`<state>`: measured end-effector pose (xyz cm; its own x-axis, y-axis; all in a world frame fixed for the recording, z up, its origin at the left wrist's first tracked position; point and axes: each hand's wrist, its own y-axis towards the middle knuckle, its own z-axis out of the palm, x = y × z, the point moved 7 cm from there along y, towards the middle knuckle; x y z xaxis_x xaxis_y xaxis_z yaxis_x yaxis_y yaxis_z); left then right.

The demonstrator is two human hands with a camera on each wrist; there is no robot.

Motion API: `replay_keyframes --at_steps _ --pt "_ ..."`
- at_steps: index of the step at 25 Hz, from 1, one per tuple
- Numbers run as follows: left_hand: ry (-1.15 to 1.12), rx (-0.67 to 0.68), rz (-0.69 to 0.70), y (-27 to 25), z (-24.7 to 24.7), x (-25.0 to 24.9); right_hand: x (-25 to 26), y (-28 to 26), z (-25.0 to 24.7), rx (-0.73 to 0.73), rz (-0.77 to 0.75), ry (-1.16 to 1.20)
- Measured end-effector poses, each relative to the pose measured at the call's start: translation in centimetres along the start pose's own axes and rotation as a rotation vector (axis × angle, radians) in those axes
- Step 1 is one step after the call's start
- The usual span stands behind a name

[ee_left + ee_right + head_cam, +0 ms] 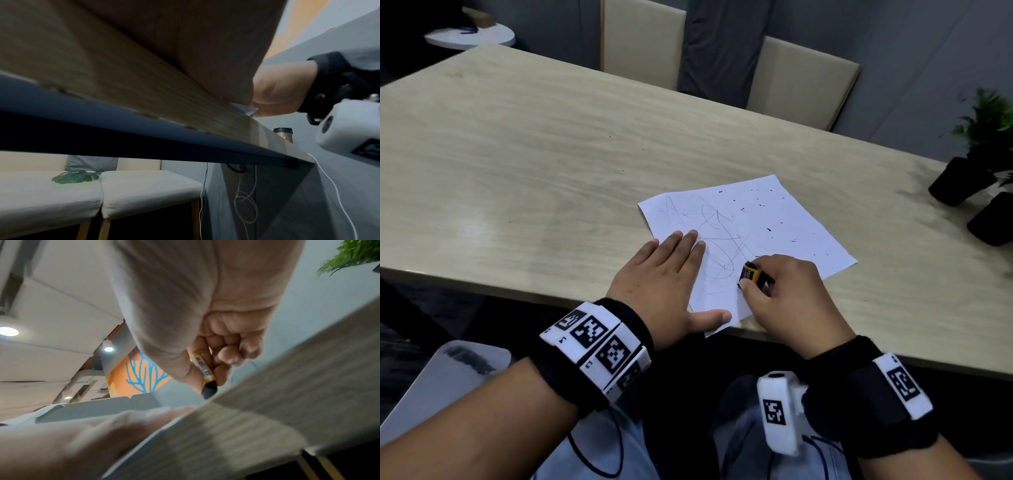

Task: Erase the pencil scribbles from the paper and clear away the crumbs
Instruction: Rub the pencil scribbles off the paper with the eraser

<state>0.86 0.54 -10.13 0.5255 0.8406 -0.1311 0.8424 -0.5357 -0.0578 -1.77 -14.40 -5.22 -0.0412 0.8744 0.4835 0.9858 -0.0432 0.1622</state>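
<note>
1. Head view: I see the paper (750, 236) lying flat on the wooden table (534, 164), at its near edge, one corner poking just over that edge.
2. My left hand (671, 284) lies flat on the paper's left side, fingers straight and close together, thumb splayed along the paper's near corner. It pins the sheet and grips nothing.
3. My right hand (787, 294) is on the paper's near-right part, thumb and fingers pinching the eraser (751, 272) (yellow-and-black sleeve), dark tip down on the sheet.
4. Pencil scribbles (709, 233) cover the paper's left half, between the two hands and beyond them. Dark crumbs (768, 229) are scattered over the paper's right half.
5. Black plant pots (962, 181) stand well right of the paper; beige chairs (801, 82) stand beyond the table's far side.
6. Left wrist view: mostly the table edge, blurred. The paper corner (246, 110) sticks out past it, the right hand (281, 89) resting just beside that corner. The left hand's own fingers aren't visible here.
7. Right wrist view: the right hand (205, 321) has fingers curled, the eraser (205, 374) pinched between thumb and fingers, its dark end down at the paper (277, 394). The left hand (92, 443) is a blur in the foreground.
</note>
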Motion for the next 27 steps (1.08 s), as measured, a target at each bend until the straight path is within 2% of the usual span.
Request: replay_keyframes --at_steps 4,8,12,17,21,27 --pt "0.005 -0.007 -0.007 -0.1 -0.2 0.0 2.7 -1.0 1.9 0.058 -0.100 0.003" --pt "0.005 0.001 -0.006 0.0 -0.1 0.0 0.5 0.0 0.5 0.005 -0.029 -0.047" --pt "0.019 0.008 -0.003 0.0 -0.2 0.0 3.4 -0.5 2.3 0.082 -0.137 -0.044" --pt "0.020 0.010 -0.004 -0.1 -0.1 -0.1 0.3 0.6 0.3 0.009 -0.011 -0.065" --pt "0.031 0.005 -0.003 -0.1 -0.3 -0.1 3.6 -0.6 2.2 0.087 -0.127 -0.004" --pt "0.015 0.007 -0.011 0.0 -0.1 -0.1 0.7 0.1 0.4 0.006 -0.007 0.016"
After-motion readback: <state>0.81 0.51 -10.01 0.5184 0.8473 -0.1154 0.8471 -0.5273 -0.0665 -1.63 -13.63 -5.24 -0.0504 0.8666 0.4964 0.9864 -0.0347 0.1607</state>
